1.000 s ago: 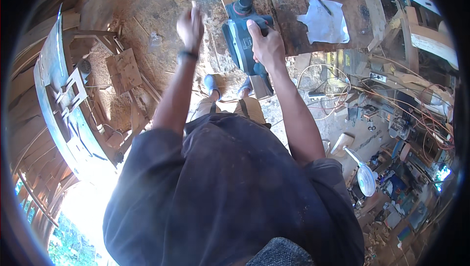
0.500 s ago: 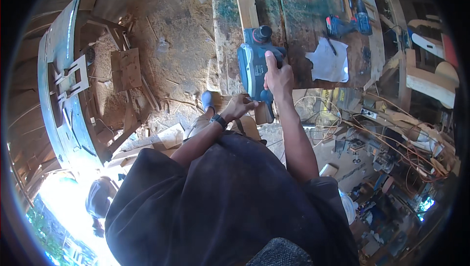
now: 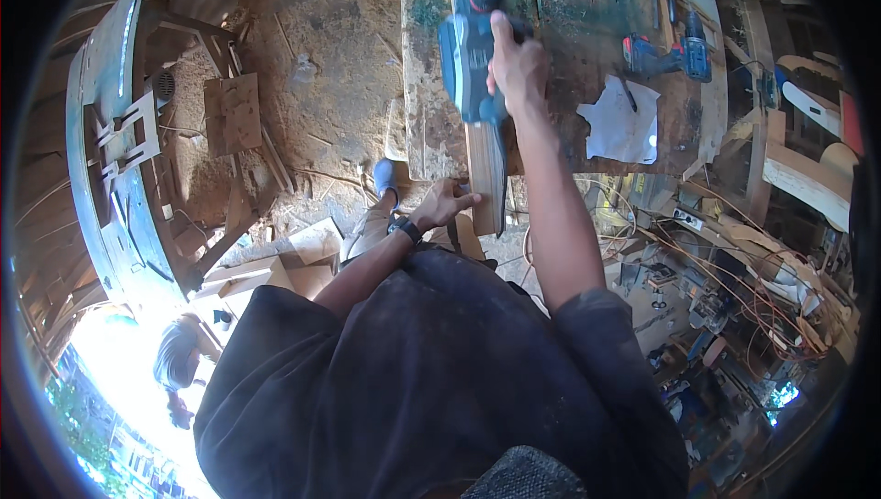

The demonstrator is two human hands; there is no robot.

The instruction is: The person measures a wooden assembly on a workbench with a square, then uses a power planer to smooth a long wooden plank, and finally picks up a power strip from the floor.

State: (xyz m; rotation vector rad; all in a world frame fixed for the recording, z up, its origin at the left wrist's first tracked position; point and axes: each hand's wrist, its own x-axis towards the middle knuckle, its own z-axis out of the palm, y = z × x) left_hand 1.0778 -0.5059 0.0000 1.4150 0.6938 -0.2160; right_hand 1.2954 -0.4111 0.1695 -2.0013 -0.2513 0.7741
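An electric hand planer (image 3: 466, 63) with a dark body and a pale side stripe sits on a long wooden board (image 3: 486, 173). My right hand (image 3: 519, 63) is closed round the planer's handle, my arm stretched forward. The board runs lengthwise along the workbench (image 3: 431, 145), and its near end juts out over the front edge toward me. My left hand (image 3: 445, 204) is at that near end, fingers bent, gripping the board's left side; some fingers are hidden.
Right of the board lie a white paper sheet (image 3: 617, 127), a dark pen on it, and a blue cordless drill (image 3: 674, 56). Cables (image 3: 734, 269) tangle at the right. A blue-topped table (image 3: 128, 214) stands left, and wood offcuts (image 3: 248, 279) lie near me. Another person (image 3: 179, 361) is at lower left.
My right hand has pushed the planer forward along the board, uncovering more of its near end. My left hand stays by that end.
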